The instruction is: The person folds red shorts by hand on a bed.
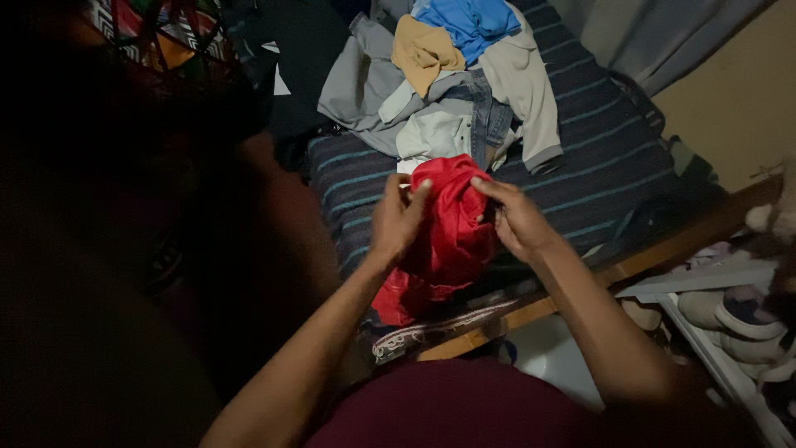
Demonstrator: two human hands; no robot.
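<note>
Centre of the frame: my left hand (398, 217) and right hand (516, 220) both pinch a red cloth (448, 236), fingers closed on its upper folds, held above the near edge of a striped bed (597, 158). Lower right: shoes (738, 319) on a rack. Upper centre: a pile of clothes (448, 75), grey, tan and blue.

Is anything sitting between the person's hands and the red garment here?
Nothing visible. The left hand and right hand both grip the red garment directly, holding it up over the striped bed. The pile of clothes lies further back, apart from the hands.
</note>
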